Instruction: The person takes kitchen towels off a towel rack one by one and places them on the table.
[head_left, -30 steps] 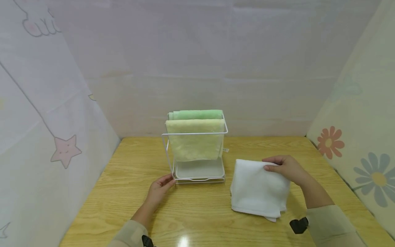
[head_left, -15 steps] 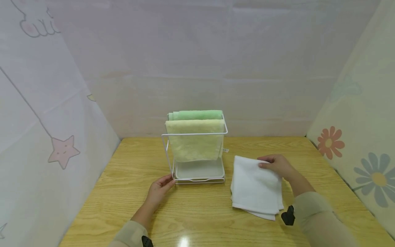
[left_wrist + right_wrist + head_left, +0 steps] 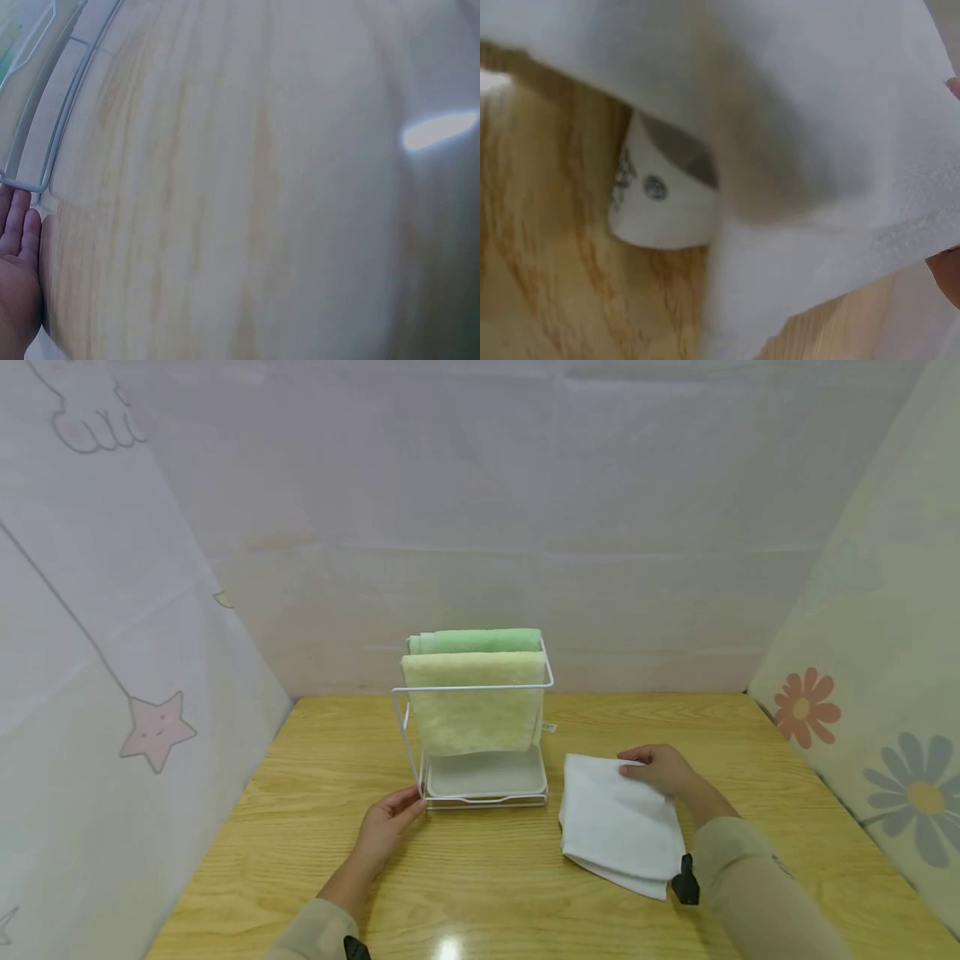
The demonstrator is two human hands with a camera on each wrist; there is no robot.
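Observation:
A white wire rack (image 3: 472, 688) with a pale tray (image 3: 487, 774) in its base stands on the wooden table. Over it hang a folded yellow towel (image 3: 476, 714) and, behind that, a green towel (image 3: 487, 641). My left hand (image 3: 384, 827) holds the rack's lower front left corner between thumb and fingers; the left wrist view shows those fingers (image 3: 16, 225) at the wire. To the rack's right, my right hand (image 3: 662, 772) pinches the upper edge of a folded white towel (image 3: 618, 827). Beneath this towel, the right wrist view shows a white printed label (image 3: 660, 195).
The wooden table (image 3: 480, 877) reaches back to a pale cloth wall (image 3: 480, 527). Patterned cloth sides close in the left and right. A small tag (image 3: 550, 727) sticks out at the rack's right side.
My right hand has moved left and, lately, lower with the white towel, whose top edge has come down. The left hand and rack have stayed in place.

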